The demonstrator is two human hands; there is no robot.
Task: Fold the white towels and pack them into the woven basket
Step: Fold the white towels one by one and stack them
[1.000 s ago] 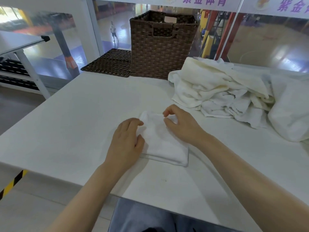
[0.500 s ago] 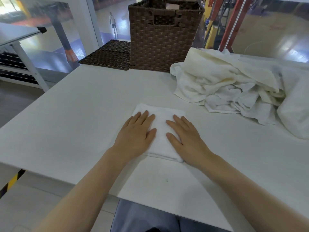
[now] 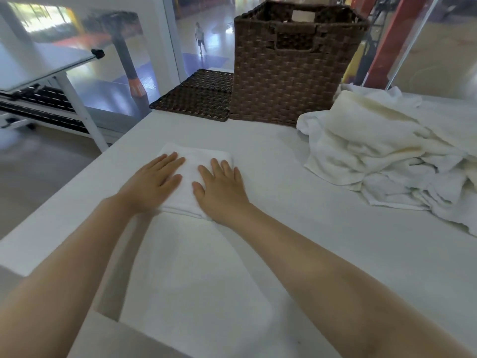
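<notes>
A folded white towel (image 3: 192,171) lies flat on the white table (image 3: 284,254). My left hand (image 3: 149,184) presses palm-down on its left half with fingers spread. My right hand (image 3: 222,192) lies flat on its right half, fingers spread too. Neither hand grips anything. The brown woven basket (image 3: 291,71) stands upright at the table's far edge, beyond the towel; its inside is hidden. A heap of unfolded white towels (image 3: 387,156) lies to the right.
A flat brown woven lid (image 3: 196,96) lies left of the basket at the far edge. A second white table (image 3: 46,65) stands off to the left across a gap. Glass panels rise behind the basket.
My hands went from pinching the towel's fold to lying flat on it. The towel and both hands now sit farther from me, closer to the basket.
</notes>
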